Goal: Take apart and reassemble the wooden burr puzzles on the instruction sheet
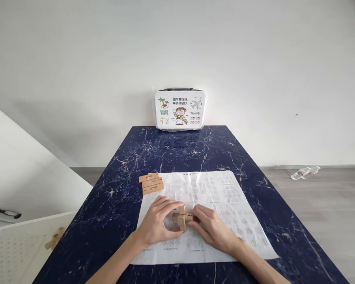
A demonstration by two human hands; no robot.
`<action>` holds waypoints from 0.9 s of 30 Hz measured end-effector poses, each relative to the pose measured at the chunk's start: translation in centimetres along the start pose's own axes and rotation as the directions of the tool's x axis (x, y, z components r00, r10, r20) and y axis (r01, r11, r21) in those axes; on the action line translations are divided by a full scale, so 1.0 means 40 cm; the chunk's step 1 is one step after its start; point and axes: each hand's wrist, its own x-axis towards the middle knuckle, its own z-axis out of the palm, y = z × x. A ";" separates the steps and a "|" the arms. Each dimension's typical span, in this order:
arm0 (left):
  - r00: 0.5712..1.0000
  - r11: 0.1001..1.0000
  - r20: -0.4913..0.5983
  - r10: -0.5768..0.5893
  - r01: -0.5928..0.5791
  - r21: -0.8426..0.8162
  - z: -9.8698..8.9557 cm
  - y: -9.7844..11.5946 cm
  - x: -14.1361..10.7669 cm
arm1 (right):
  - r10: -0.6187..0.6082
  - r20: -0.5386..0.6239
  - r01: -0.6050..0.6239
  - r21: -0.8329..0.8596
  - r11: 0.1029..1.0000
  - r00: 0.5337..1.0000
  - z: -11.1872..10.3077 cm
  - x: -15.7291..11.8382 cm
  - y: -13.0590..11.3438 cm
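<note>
A small assembly of crossed wooden blocks is held between my two hands above a printed sheet. My left hand curves round its left side, thumb at the bottom and fingertips at the top. From the right, my right hand pinches a block marked with a dark numeral. Several flat wooden pieces, numbered and notched, lie side by side at the sheet's upper left corner.
The dark blue marbled table bears a white case with cartoon prints, upright against the wall. A white perforated surface with a wooden object is at lower left. Clear plastic bottles lie on the floor at right.
</note>
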 end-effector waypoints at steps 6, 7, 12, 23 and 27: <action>0.976 0.966 0.121 -0.184 0.202 -0.161 0.007 -0.018 -0.005 | -0.109 0.011 0.109 -0.068 0.992 0.994 0.003 -0.004 0.003; 0.968 0.953 0.137 -0.210 0.234 -0.193 0.008 -0.020 -0.006 | -0.111 0.001 0.111 -0.067 0.992 0.994 0.003 -0.004 0.004; 0.945 0.907 0.188 -0.269 0.314 -0.282 0.004 -0.027 -0.007 | -0.131 -0.036 0.127 -0.084 0.988 0.991 0.004 -0.003 0.002; 0.950 0.901 0.181 -0.254 0.300 -0.314 -0.002 -0.024 -0.008 | -0.148 -0.055 0.140 -0.123 0.982 0.987 -0.007 -0.001 -0.008; 0.948 0.882 0.189 -0.256 0.309 -0.356 -0.006 -0.016 0.000 | -0.153 -0.067 0.143 -0.131 0.981 0.986 -0.007 -0.001 -0.006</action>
